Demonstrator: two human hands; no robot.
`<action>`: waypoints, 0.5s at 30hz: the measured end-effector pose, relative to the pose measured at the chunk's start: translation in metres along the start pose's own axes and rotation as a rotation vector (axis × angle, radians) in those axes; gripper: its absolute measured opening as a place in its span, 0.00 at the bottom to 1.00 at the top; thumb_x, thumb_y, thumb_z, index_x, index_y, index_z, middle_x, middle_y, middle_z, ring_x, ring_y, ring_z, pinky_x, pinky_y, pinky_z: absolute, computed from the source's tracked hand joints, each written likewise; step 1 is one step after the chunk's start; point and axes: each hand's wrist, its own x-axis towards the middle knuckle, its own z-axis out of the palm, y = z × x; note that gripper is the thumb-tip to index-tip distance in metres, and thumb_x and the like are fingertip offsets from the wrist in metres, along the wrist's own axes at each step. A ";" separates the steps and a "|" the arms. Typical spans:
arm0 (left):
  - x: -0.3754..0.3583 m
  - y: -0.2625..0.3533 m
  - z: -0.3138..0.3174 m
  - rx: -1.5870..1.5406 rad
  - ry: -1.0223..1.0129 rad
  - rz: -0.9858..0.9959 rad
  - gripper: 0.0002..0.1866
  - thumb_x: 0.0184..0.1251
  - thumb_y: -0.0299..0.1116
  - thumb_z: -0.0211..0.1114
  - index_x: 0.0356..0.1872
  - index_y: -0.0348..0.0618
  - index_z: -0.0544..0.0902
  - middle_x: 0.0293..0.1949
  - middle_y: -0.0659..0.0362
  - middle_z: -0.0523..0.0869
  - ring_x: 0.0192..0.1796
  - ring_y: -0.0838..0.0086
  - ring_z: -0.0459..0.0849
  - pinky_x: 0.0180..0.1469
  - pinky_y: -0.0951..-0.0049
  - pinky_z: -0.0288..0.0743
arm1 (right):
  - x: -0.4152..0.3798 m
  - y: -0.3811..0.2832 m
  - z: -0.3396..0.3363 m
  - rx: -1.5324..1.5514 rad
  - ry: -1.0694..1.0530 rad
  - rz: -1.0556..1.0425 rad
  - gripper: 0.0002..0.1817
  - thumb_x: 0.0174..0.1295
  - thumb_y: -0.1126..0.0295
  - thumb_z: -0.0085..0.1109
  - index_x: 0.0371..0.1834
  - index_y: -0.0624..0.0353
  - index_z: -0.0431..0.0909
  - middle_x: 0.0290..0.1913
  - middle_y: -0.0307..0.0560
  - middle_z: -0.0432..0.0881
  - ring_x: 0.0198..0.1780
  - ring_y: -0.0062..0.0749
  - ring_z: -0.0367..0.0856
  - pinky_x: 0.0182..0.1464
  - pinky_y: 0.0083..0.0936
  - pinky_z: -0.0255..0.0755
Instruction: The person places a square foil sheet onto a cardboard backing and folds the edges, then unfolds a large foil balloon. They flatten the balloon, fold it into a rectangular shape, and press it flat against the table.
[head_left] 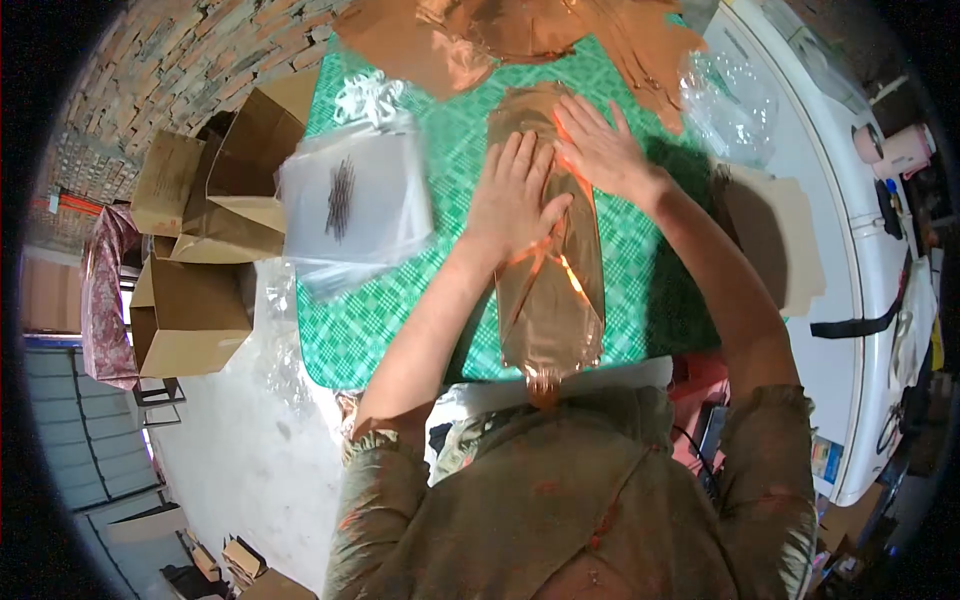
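A long, flat, shiny copper-coloured foil piece (545, 310) lies lengthwise on the green checked tablecloth (390, 340), its gathered near end at the table edge by my body. My left hand (515, 200) rests flat on its middle, fingers stretched out. Higher up, my right hand (608, 150) lies with spread fingers along its right edge, where the foil glints orange. Both palms face down, and neither hand grips anything. To the left of my left hand is a stack of clear plastic bags (385, 190) with a bundle of thin dark strands on it.
More copper foil pieces (470, 40) cover the far end of the table. White ties (370, 98) lie above the bags. A crumpled clear plastic bag (730, 105) sits at the right. Open cardboard boxes (195, 320) stand left of the table, and a white appliance (835, 250) stands right.
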 end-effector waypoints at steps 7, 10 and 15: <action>0.001 -0.003 0.007 0.046 -0.002 0.015 0.43 0.80 0.65 0.47 0.83 0.41 0.63 0.83 0.43 0.62 0.86 0.50 0.54 0.87 0.51 0.42 | -0.006 -0.005 -0.011 0.085 -0.025 0.078 0.39 0.83 0.45 0.34 0.87 0.60 0.51 0.89 0.47 0.50 0.89 0.42 0.45 0.85 0.59 0.36; 0.001 -0.004 0.007 0.032 -0.013 0.001 0.44 0.80 0.67 0.45 0.83 0.43 0.63 0.84 0.45 0.61 0.86 0.52 0.53 0.86 0.47 0.41 | -0.025 -0.004 -0.018 0.007 0.009 0.033 0.40 0.82 0.44 0.36 0.87 0.61 0.51 0.89 0.50 0.50 0.89 0.44 0.45 0.85 0.60 0.37; 0.000 -0.003 0.010 0.064 -0.032 -0.039 0.44 0.79 0.70 0.44 0.84 0.49 0.63 0.85 0.50 0.60 0.87 0.52 0.52 0.83 0.31 0.37 | -0.087 -0.027 -0.053 0.022 0.013 0.021 0.38 0.79 0.46 0.46 0.83 0.62 0.60 0.83 0.53 0.62 0.86 0.45 0.54 0.83 0.59 0.42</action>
